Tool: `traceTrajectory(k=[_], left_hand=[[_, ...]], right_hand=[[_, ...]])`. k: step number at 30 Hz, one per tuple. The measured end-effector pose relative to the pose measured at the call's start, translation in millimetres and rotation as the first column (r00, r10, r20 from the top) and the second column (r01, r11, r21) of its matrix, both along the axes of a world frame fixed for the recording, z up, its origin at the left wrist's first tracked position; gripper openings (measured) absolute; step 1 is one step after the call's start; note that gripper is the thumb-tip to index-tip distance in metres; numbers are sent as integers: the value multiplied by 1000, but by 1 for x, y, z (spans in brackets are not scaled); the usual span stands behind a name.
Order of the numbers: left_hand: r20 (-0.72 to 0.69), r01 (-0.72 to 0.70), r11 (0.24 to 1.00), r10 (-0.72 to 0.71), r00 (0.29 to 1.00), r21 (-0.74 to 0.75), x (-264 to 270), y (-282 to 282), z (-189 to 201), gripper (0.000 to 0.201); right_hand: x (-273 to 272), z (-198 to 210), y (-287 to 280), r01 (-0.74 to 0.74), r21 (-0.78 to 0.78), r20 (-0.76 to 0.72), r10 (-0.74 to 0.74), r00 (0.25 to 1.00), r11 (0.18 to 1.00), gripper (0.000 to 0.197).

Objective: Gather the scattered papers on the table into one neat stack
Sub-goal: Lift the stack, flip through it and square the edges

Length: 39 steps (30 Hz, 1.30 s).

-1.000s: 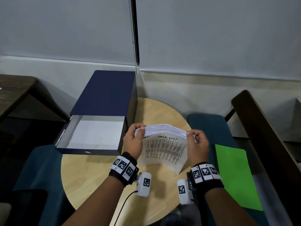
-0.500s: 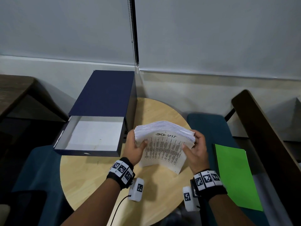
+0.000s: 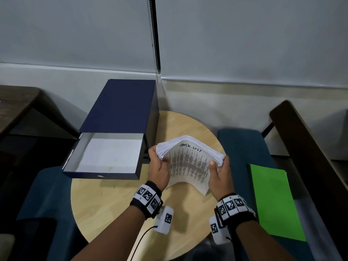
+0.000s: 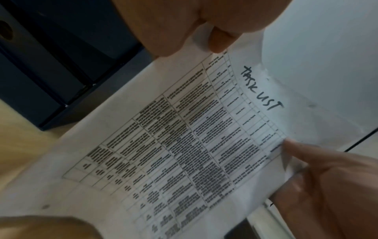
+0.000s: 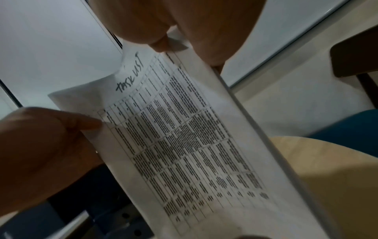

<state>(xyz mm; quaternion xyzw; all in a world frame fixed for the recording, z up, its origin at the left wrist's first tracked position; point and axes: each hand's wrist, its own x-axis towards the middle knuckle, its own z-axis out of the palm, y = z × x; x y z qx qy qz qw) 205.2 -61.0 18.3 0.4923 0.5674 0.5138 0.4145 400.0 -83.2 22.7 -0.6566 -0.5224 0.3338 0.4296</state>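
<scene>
A thick stack of white papers [image 3: 188,162] stands on its lower edge above the round wooden table [image 3: 113,204], tilted toward me. Its front sheet carries a printed table and the handwritten words "TASK LIST" [image 4: 259,89]. My left hand [image 3: 159,166] grips the stack's left edge with the thumb on the front sheet. My right hand [image 3: 219,172] grips the right edge, thumb also on the front. The top of the stack bows upward and its sheets fan slightly. In the right wrist view the stack [image 5: 194,145] fills the middle, with my left hand [image 5: 40,145] at its far side.
An open dark blue box file [image 3: 116,129] lies at the table's back left, its grey tray facing me. A green folder [image 3: 273,202] rests on a blue seat at the right. Dark wooden furniture stands at both sides; a wall is behind.
Both hands slid lower on the stack's sides, from the top corners to a thumbs-on-front grip. The stack rose a little and tilted back toward me.
</scene>
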Motion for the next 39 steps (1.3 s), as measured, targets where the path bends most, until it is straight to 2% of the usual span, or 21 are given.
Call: traceTrajectory(k=[4, 7, 10, 14, 19, 21, 23, 26, 29, 32, 33, 36, 39], left_hand=[[-108, 36, 998, -42, 993, -57, 1, -10, -16, 43], [-123, 33, 995, -44, 991, -92, -1, -5, -16, 34], [-89, 2, 994, -11, 996, -107, 2, 0, -14, 36], [-62, -9, 993, 2, 998, -117, 2, 3, -12, 37], [-57, -19, 997, 15, 998, -70, 8, 8, -7, 28], [-44, -34, 998, 32, 999, -45, 11, 10, -1, 26], [-36, -52, 998, 51, 998, -27, 9, 8, 0, 27], [-51, -20, 999, 18, 999, -47, 4, 0, -8, 27], [-101, -2, 998, -4, 995, -59, -3, -6, -17, 44], [-9, 5, 1000, -5, 1000, -26, -6, -4, -4, 60], [38, 0, 1000, 0, 999, 6, -7, -2, 2, 61], [134, -49, 995, 37, 990, 82, -6, 6, 17, 53], [155, -125, 990, 113, 982, 72, -3, 15, 26, 42]], right_hand=[[-1, -15, -12, -19, -93, -19, 18, 1000, 995, 42], [-2, -15, -3, 9, -90, -21, -11, 1000, 996, 35], [-2, -14, 2, 16, -106, -3, -17, 1000, 994, 32], [3, -11, 4, 4, -79, 2, -4, 1000, 997, 41], [-3, 3, 10, -48, -105, 19, 50, 999, 993, 37], [-5, 7, 12, -22, -84, 13, 23, 1000, 996, 40], [-4, 6, 12, 5, -41, -7, -5, 1000, 999, 34], [1, -2, 3, -49, -59, -2, 49, 999, 997, 24], [6, -10, -4, -103, -113, -62, 96, 993, 988, 44], [8, -3, -1, -80, 4, -151, 80, 985, 997, 63], [7, 2, 1, -56, 51, -180, 64, 982, 997, 61], [0, 20, 10, 23, 140, -239, 12, 971, 990, 36], [-4, 26, 17, 81, 125, -237, -49, 970, 989, 17]])
